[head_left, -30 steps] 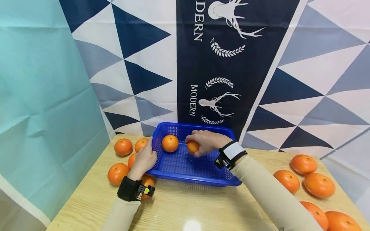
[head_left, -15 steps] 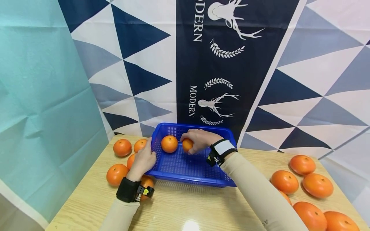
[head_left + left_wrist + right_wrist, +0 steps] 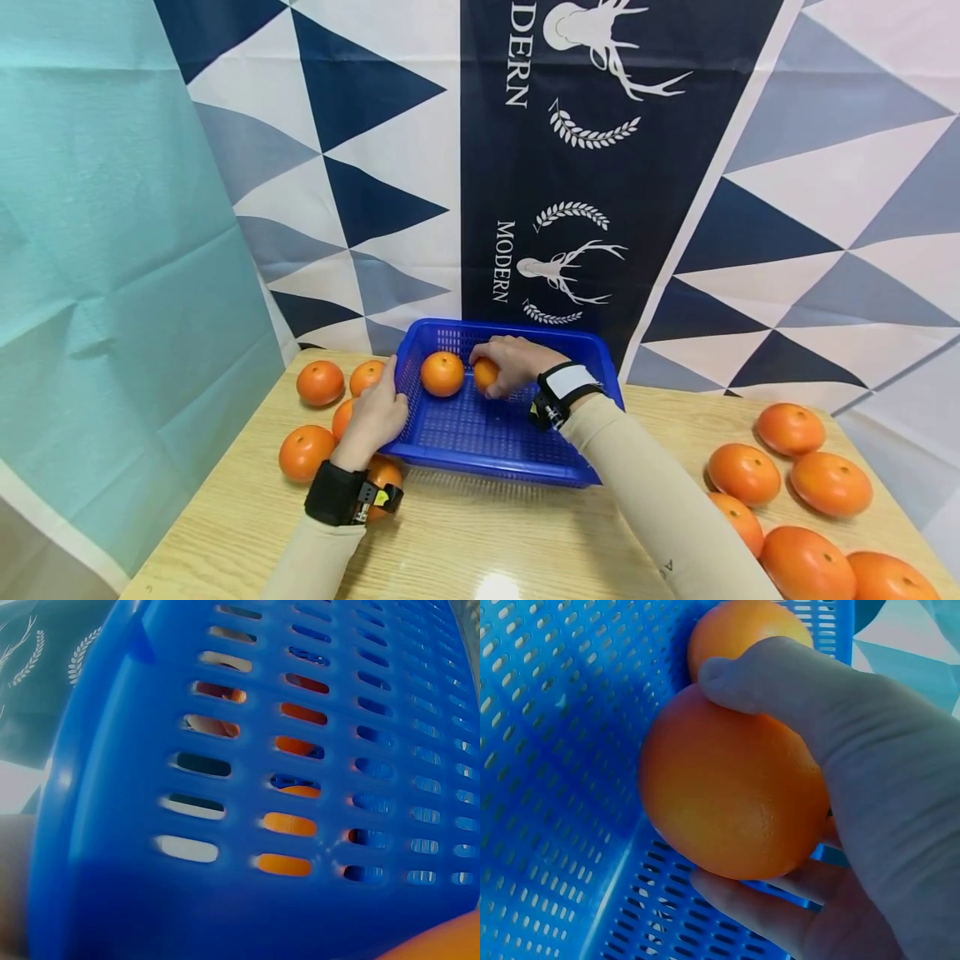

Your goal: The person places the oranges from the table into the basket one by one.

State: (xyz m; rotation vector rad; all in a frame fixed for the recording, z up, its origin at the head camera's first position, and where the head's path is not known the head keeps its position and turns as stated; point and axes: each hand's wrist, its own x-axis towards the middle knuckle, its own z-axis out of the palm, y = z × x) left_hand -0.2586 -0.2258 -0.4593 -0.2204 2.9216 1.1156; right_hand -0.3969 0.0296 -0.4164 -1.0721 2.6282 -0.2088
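A blue plastic basket [image 3: 480,471] with slotted walls stands on the table against the backdrop. My left hand [image 3: 377,418] grips its left rim; the left wrist view is mostly filled by the slotted side wall [image 3: 255,915]. Inside the basket my right hand [image 3: 517,367] holds an orange [image 3: 731,787], thumb on one side and fingers on the other. In the head view that held orange [image 3: 485,376] is partly covered by the hand. Another orange [image 3: 442,373] lies in the basket's back left part, just left of the held one.
Several oranges lie left of the basket, including one orange [image 3: 320,383] near the back edge and one orange [image 3: 306,453] farther forward. More sit on the right, such as an orange [image 3: 791,429] beyond my right sleeve. The wooden table [image 3: 450,542] meets a patterned cloth [image 3: 547,167] behind.
My right hand has moved left inside the basket with its orange, closer to the other orange, and has stayed nearly still in the last half second. The left hand keeps its place on the rim.
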